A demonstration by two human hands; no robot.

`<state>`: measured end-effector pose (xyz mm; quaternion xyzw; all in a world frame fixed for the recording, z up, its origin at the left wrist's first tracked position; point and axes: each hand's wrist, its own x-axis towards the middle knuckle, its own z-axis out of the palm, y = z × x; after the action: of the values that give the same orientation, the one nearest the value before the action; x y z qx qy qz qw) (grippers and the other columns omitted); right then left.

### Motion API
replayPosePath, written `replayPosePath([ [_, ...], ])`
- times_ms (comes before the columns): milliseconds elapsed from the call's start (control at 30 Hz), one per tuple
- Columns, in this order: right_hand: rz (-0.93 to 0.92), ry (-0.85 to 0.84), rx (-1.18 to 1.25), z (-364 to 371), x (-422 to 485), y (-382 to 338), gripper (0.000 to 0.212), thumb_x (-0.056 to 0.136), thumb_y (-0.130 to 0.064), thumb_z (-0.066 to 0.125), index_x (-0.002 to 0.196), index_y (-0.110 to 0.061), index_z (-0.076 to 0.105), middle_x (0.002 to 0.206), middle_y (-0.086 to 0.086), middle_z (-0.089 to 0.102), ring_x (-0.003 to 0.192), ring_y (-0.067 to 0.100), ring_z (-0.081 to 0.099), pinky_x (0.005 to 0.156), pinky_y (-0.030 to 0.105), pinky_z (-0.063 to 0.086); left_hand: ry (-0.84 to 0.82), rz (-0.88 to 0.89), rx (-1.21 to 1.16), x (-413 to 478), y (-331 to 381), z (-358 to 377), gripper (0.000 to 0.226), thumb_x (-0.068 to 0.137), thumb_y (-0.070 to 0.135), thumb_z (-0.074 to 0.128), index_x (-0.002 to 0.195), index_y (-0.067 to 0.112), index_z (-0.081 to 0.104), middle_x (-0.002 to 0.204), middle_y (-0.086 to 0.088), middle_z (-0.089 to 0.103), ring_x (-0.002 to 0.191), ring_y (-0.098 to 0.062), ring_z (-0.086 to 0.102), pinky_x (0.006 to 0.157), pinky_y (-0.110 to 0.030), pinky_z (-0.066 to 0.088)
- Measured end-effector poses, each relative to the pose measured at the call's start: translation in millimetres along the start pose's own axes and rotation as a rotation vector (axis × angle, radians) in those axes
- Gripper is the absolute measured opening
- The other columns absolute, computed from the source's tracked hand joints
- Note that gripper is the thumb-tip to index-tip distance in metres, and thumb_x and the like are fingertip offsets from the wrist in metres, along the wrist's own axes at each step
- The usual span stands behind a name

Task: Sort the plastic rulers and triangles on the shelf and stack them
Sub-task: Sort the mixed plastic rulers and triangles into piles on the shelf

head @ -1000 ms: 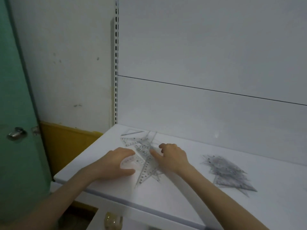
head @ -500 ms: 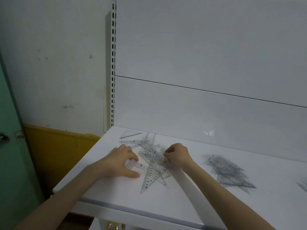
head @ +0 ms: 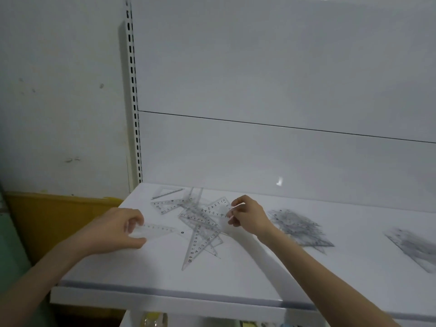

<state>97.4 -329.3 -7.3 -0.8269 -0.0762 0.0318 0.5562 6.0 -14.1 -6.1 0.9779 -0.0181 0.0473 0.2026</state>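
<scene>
The person's left hand (head: 118, 228) is gripping a clear ruler piece (head: 158, 230) by its end, fingers curled over it, low on the white shelf (head: 165, 274). The right hand (head: 250, 215) is pinching a numbered triangle (head: 218, 207) at the edge of the tangled pile (head: 200, 234), probably to tease it free for the sorted stack (head: 299, 226) lying just beside that wrist.

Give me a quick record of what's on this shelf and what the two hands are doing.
Shelf: white, flat
Loose pile: clear rulers and triangles, criss-crossed, mid-shelf
Left hand: grips a clear piece left of the pile
Right hand: pinches a numbered triangle at the pile's right edge
Sorted stack: right of the right hand
Second stack: far right, blurred
</scene>
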Motion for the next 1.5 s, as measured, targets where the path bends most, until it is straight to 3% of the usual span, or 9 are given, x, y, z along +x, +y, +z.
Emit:
replayPosePath([
  [167, -0.040, 0.126, -0.101, -32.8, -11.9, 14.9, 0.035, 0.087, 0.010, 0.031, 0.103, -0.011, 0.054, 0.089, 0.009, 0.065, 0.061, 0.014, 0.060, 0.053, 0.020, 0.044, 0.111, 0.096, 0.047, 2.4, 31.8, 0.7, 0.033, 0.056, 0.061, 0.067, 0.081, 0.042, 0.055, 0.075, 0.018, 0.062, 0.068, -0.001, 0.056, 0.056, -0.020, 0.041],
  [367, 0.048, 0.343, -0.183, -107.9, -33.7, 40.3, 0.041, 0.085, 0.009, 0.032, 0.109, -0.011, 0.057, 0.100, 0.006, 0.061, 0.081, 0.022, 0.056, 0.062, 0.022, 0.043, 0.141, 0.268, -0.004, 25.7, 92.7, 20.8, 0.047, 0.049, 0.074, 0.049, 0.082, 0.042, 0.057, 0.079, 0.025, 0.063, 0.079, 0.002, 0.057, 0.067, -0.023, 0.045],
  [533, 0.075, 0.435, -0.198, -159.2, -51.9, 58.1, 0.035, 0.088, 0.004, 0.033, 0.105, -0.013, 0.058, 0.101, 0.008, 0.062, 0.080, 0.017, 0.053, 0.060, 0.017, 0.040, 0.119, 0.406, 0.041, 42.2, 138.9, 42.8, 0.055, 0.050, 0.074, 0.043, 0.094, 0.042, 0.056, 0.091, 0.023, 0.058, 0.089, 0.001, 0.054, 0.072, -0.020, 0.041],
  [800, -0.025, 0.309, -0.413, -155.4, -33.7, 76.6, 0.024, 0.092, -0.007, 0.047, 0.112, -0.013, 0.058, 0.103, 0.005, 0.062, 0.079, 0.011, 0.054, 0.064, 0.014, 0.042, 0.198, 0.520, 0.024, 50.9, 170.9, 62.4, 0.059, 0.058, 0.069, 0.045, 0.101, 0.033, 0.063, 0.095, 0.029, 0.044, 0.099, 0.014, 0.038, 0.065, -0.014, 0.039],
  [933, -0.112, 0.250, -0.839, -146.6, -22.3, 91.8, 0.030, 0.096, -0.021, 0.050, 0.124, -0.017, 0.059, 0.131, 0.001, 0.055, 0.120, 0.024, 0.042, 0.095, 0.025, 0.033, 0.203, 0.526, 0.017, 51.3, 173.1, 63.7, 0.062, 0.058, 0.069, 0.045, 0.105, 0.032, 0.065, 0.094, 0.028, 0.045, 0.100, 0.016, 0.037, 0.064, -0.010, 0.035],
  [1000, -0.148, 0.270, -0.848, -143.6, -24.8, 91.4, 0.031, 0.098, -0.022, 0.047, 0.126, -0.017, 0.060, 0.138, 0.001, 0.048, 0.128, 0.025, 0.034, 0.101, 0.025, 0.028, 0.206, 0.533, 0.014, 50.6, 172.4, 63.7, 0.062, 0.059, 0.067, 0.048, 0.106, 0.031, 0.066, 0.092, 0.029, 0.044, 0.097, 0.017, 0.038, 0.062, -0.009, 0.033],
  [1167, -0.473, 0.253, -0.604, -133.6, -52.4, 65.4, 0.035, 0.092, -0.032, 0.054, 0.124, -0.020, 0.060, 0.132, -0.006, 0.053, 0.125, 0.011, 0.042, 0.104, 0.028, 0.035, 0.201, 0.585, -0.024, 48.3, 178.4, 65.7, 0.056, 0.062, 0.060, 0.054, 0.109, 0.032, 0.062, 0.087, 0.031, 0.047, 0.094, 0.013, 0.039, 0.061, -0.008, 0.032],
  [1300, -0.727, 0.092, -0.756, -123.3, -80.5, 54.4, 0.045, 0.086, -0.040, 0.061, 0.125, -0.020, 0.055, 0.132, -0.005, 0.056, 0.119, 0.011, 0.051, 0.096, 0.025, 0.043, 0.188, 0.670, -0.070, 54.3, 202.5, 78.7, 0.054, 0.062, 0.059, 0.058, 0.109, 0.032, 0.060, 0.088, 0.028, 0.051, 0.090, 0.009, 0.044, 0.061, -0.010, 0.037],
  [1500, -0.747, 0.151, -0.758, -156.3, -108.9, 75.9, 0.029, 0.088, -0.025, 0.063, 0.113, -0.011, 0.064, 0.120, 0.004, 0.064, 0.106, 0.019, 0.061, 0.083, 0.035, 0.054, 0.131, 0.836, -0.111, 57.0, 261.7, 109.1, 0.054, 0.061, 0.056, 0.060, 0.106, 0.026, 0.064, 0.089, 0.024, 0.056, 0.086, 0.006, 0.048, 0.057, -0.015, 0.045],
])
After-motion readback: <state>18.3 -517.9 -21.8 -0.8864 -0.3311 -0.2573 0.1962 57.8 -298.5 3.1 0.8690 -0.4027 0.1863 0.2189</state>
